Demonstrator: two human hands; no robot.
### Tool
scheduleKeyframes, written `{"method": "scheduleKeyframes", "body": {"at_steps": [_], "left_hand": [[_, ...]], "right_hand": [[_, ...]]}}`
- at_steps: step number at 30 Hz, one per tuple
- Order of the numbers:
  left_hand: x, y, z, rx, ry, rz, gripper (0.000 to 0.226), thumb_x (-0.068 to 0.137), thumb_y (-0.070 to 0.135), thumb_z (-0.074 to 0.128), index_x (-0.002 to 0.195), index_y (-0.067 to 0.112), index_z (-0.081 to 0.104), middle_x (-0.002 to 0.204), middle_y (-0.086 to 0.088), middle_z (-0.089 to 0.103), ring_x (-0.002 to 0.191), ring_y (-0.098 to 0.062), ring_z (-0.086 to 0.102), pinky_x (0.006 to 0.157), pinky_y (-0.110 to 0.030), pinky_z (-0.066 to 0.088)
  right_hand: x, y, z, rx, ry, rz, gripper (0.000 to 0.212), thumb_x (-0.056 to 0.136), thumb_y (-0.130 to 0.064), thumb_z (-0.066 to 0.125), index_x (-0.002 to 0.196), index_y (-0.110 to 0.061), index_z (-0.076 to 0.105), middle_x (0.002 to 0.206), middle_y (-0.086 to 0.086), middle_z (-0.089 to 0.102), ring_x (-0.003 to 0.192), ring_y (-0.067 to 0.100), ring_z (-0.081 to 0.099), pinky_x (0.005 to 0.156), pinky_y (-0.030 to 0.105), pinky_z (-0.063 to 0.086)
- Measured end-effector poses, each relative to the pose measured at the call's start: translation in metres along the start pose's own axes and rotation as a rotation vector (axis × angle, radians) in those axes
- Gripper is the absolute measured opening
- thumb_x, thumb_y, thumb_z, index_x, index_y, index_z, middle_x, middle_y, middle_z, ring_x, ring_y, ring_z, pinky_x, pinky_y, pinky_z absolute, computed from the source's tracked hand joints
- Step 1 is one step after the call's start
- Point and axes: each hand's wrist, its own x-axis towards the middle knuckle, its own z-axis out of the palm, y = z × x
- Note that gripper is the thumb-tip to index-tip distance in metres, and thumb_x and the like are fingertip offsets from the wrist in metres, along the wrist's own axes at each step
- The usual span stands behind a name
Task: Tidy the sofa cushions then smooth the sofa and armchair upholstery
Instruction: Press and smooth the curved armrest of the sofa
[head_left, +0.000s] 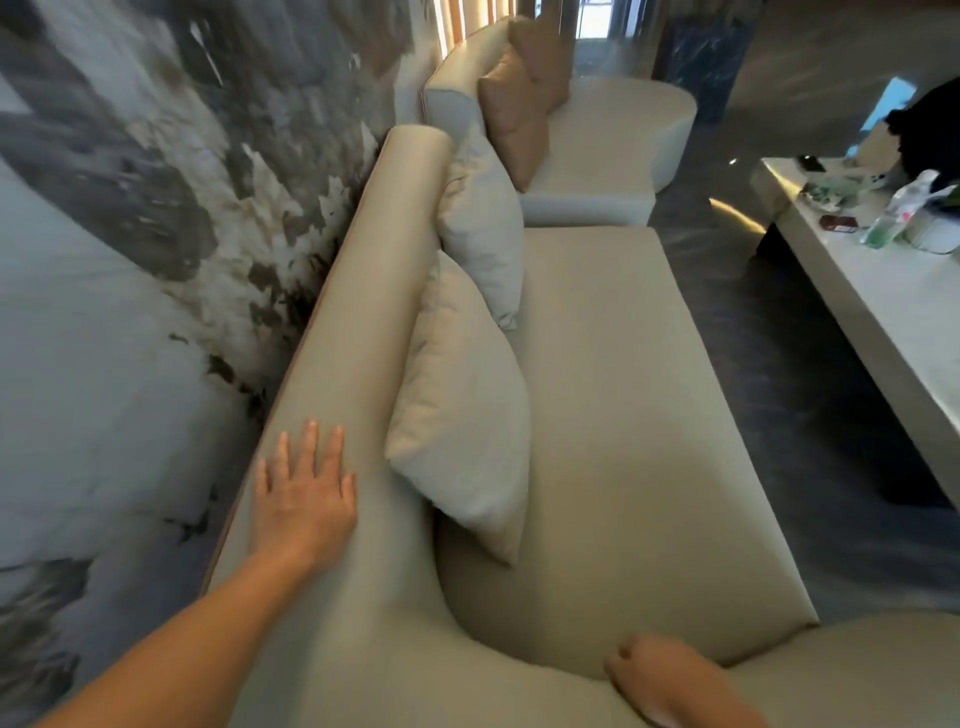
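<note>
A long beige sofa (623, 415) runs away from me along the wall. My left hand (304, 493) lies flat, fingers spread, on top of its backrest (363, 291). My right hand (654, 675) rests on the near armrest at the bottom edge, fingers curled, holding nothing that I can see. Two pale cushions lean against the backrest: a near cushion (462, 415) and a far cushion (483, 228). Beyond them a second, lighter sofa section (613, 135) carries two tan cushions (519, 109).
A marbled grey and white wall (130, 234) stands close behind the backrest. A low pale coffee table (857, 301) at the right holds a plastic bottle (893, 213) and small items. Dark floor (753, 374) separates the table from the sofa.
</note>
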Motion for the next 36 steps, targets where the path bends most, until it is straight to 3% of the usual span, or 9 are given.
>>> {"method": "scheduleKeyframes", "body": {"at_steps": [6, 11, 13, 15, 17, 19, 23, 30, 36], "left_hand": [[-0.078, -0.001, 0.003, 0.029, -0.092, 0.085, 0.065, 0.095, 0.045, 0.019, 0.153, 0.024, 0.001, 0.164, -0.001, -0.004, 0.147, -0.031, -0.009, 0.119, -0.049, -0.001], [-0.173, -0.008, -0.008, -0.117, -0.119, 0.137, 0.06, 0.095, 0.042, 0.018, 0.153, 0.025, 0.012, 0.163, 0.004, 0.002, 0.148, -0.026, -0.006, 0.119, -0.048, 0.0], [-0.214, -0.005, -0.01, -0.193, -0.099, 0.12, 0.062, 0.095, 0.047, 0.012, 0.153, 0.026, 0.009, 0.164, 0.004, 0.001, 0.148, -0.027, -0.009, 0.118, -0.053, 0.001], [-0.243, 0.004, -0.01, -0.248, -0.097, 0.031, 0.067, 0.091, 0.059, 0.012, 0.152, 0.033, 0.003, 0.163, 0.007, -0.006, 0.145, -0.03, -0.018, 0.115, -0.063, 0.007], [-0.254, 0.015, -0.007, -0.364, -0.119, -0.076, 0.076, 0.082, 0.074, 0.019, 0.149, 0.043, 0.003, 0.161, 0.014, -0.011, 0.14, -0.036, -0.029, 0.11, -0.067, 0.023], [-0.254, 0.022, -0.003, -0.392, -0.076, -0.129, 0.081, 0.075, 0.081, 0.023, 0.148, 0.048, 0.009, 0.161, 0.016, -0.006, 0.138, -0.041, -0.03, 0.112, -0.063, 0.026], [-0.252, 0.022, 0.007, -0.391, 0.088, -0.134, 0.076, 0.074, 0.081, 0.028, 0.143, 0.048, 0.031, 0.161, 0.014, 0.013, 0.142, -0.042, -0.02, 0.116, -0.052, 0.001], [-0.252, 0.018, 0.011, -0.497, 0.138, -0.137, 0.075, 0.073, 0.08, 0.032, 0.139, 0.046, 0.04, 0.159, 0.013, 0.021, 0.145, -0.039, -0.01, 0.117, -0.051, -0.002], [-0.249, 0.019, 0.012, -0.54, 0.183, -0.142, 0.072, 0.071, 0.078, 0.036, 0.134, 0.046, 0.046, 0.157, 0.016, 0.026, 0.145, -0.036, -0.007, 0.116, -0.05, 0.011]], "right_hand": [[-0.064, -0.013, 0.027, -0.172, 0.283, -0.118, 0.052, 0.098, -0.045, 0.021, 0.124, -0.024, 0.06, 0.138, 0.01, 0.06, 0.124, 0.03, 0.055, 0.104, 0.044, 0.039], [-0.119, -0.026, 0.079, -0.234, 0.566, -0.183, 0.043, 0.096, -0.049, 0.015, 0.129, -0.037, 0.04, 0.144, 0.006, 0.048, 0.133, 0.035, 0.039, 0.11, 0.057, 0.026], [-0.137, -0.032, 0.103, -0.134, 0.554, -0.181, 0.06, 0.091, -0.065, 0.008, 0.148, -0.047, 0.016, 0.163, 0.007, 0.023, 0.148, 0.036, 0.015, 0.116, 0.061, 0.008], [-0.15, -0.038, 0.124, -0.171, 0.593, -0.212, 0.068, 0.082, -0.079, 0.002, 0.145, -0.059, -0.014, 0.168, 0.003, 0.002, 0.15, 0.04, -0.004, 0.113, 0.067, -0.004], [-0.151, -0.04, 0.136, -0.199, 0.646, -0.249, 0.072, 0.074, -0.088, 0.001, 0.138, -0.065, -0.023, 0.168, -0.001, 0.001, 0.149, 0.044, -0.005, 0.109, 0.071, -0.003], [-0.149, -0.04, 0.139, -0.217, 0.721, -0.252, 0.075, 0.072, -0.09, 0.004, 0.139, -0.066, -0.018, 0.166, -0.005, 0.012, 0.148, 0.045, 0.003, 0.109, 0.071, 0.004], [-0.142, -0.039, 0.143, -0.253, 0.841, -0.25, 0.077, 0.073, -0.089, 0.002, 0.145, -0.062, 0.002, 0.16, -0.006, 0.031, 0.145, 0.043, 0.019, 0.109, 0.07, 0.012], [-0.134, -0.026, 0.147, -0.219, 0.876, -0.378, 0.089, 0.064, -0.095, -0.003, 0.145, -0.059, -0.003, 0.162, -0.003, 0.019, 0.146, 0.041, 0.013, 0.111, 0.069, 0.005], [-0.132, -0.022, 0.153, -0.28, 0.955, -0.468, 0.096, 0.06, -0.099, -0.002, 0.146, -0.057, 0.005, 0.16, 0.001, 0.026, 0.143, 0.04, 0.019, 0.113, 0.064, 0.011]]}}
